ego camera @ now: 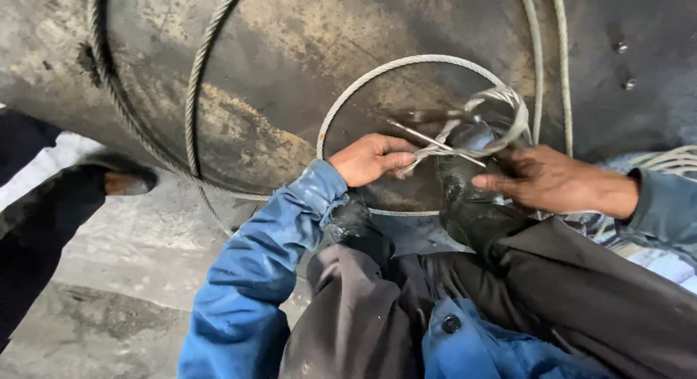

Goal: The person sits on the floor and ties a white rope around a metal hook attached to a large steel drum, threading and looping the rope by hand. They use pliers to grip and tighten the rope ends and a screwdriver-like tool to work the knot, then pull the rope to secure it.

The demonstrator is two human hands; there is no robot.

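Nearest the camera are the person's own lap and knees in dark trousers [552, 306], with a blue shirt hem and a dark button [451, 324]. Just beyond, the left hand [372, 159], in a blue sleeve [254, 277], is closed on the wire rope [406, 63], thumb and fingers pinching it where loose strands [443, 148] splay out. The right hand [548, 179] rests near the same spot with fingers curled; whether it grips anything I cannot tell (its fingertips are hidden behind the black boot [468, 190]). The rope curls up from the hands into a round loop, with a tighter coil [508, 103] at its right. Farther off lies a big rusty metal surface [290, 74] with more rope draped over it. At far left is another person's dark shoe [116, 177] on the concrete floor [131, 277].
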